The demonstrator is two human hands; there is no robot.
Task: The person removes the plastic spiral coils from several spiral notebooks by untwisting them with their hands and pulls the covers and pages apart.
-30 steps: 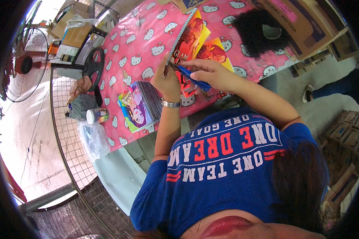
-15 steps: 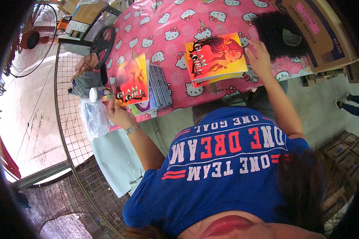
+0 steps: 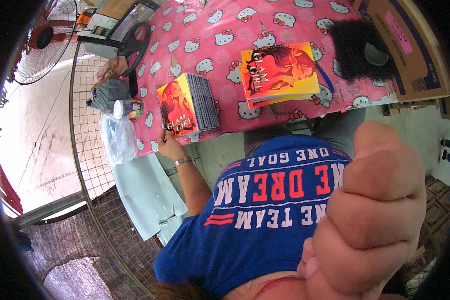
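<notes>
My left hand (image 3: 171,148) pinches the near corner of a spiral notebook (image 3: 177,106) with a yellow and red cover. That notebook lies on top of a stack whose dark wire spines (image 3: 205,102) face right. A second stack of notebooks (image 3: 280,75) with the same cover rests farther right on the table, touched by neither hand. Very close to the camera, my right hand (image 3: 372,210) is raised with its fingers curled into a fist. Its palm is hidden, so anything inside cannot be made out.
Pink patterned cloth covers the table (image 3: 245,30). A thin blue pen-like item (image 3: 325,76) lies beside the right stack. Black mesh (image 3: 352,50) and a cardboard box (image 3: 415,55) stand at right. At left are a white-lidded jar (image 3: 127,109), a plastic bag (image 3: 117,140) and a fan (image 3: 45,37).
The left notebook has come down squarely onto its stack, with my left hand still at its corner. My right hand has left the right stack and risen close to the camera, curled.
</notes>
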